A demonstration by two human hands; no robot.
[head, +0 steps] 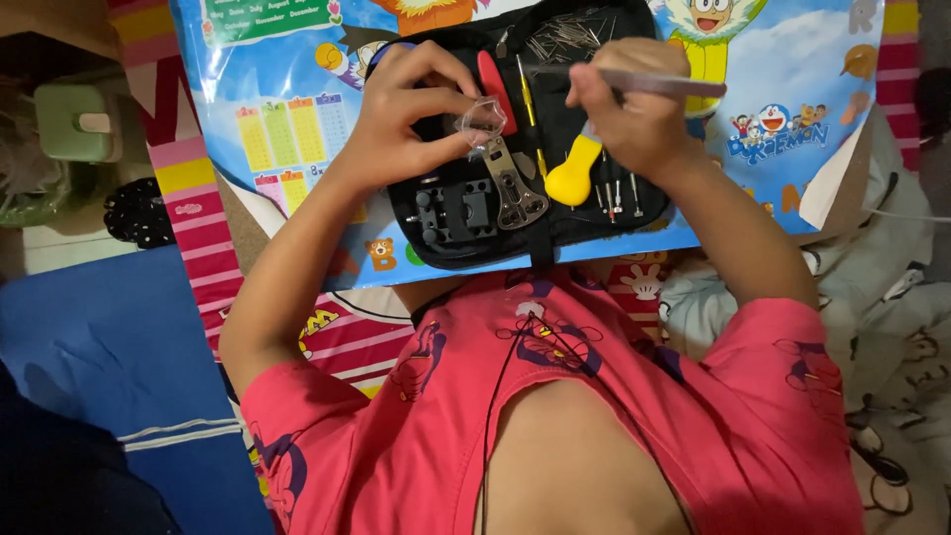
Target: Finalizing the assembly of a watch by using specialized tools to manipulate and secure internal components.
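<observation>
The left hand (411,109) pinches a small clear plastic bag (482,119) between thumb and fingertips, fingers curled closed around its edge. The bag hangs just left of the right hand (624,114), above the open black zip-up tool case (436,233). The right hand is closed in a pen grip on one slim grey metal tool (659,84), its tip pointing toward the bag. In the case lie one yellow rubber ball (573,176), one red-handled tool (492,84), one silver metal wrench (513,193) and one black plastic holder block (454,210). The case rests on one colourful cartoon poster (287,109).
</observation>
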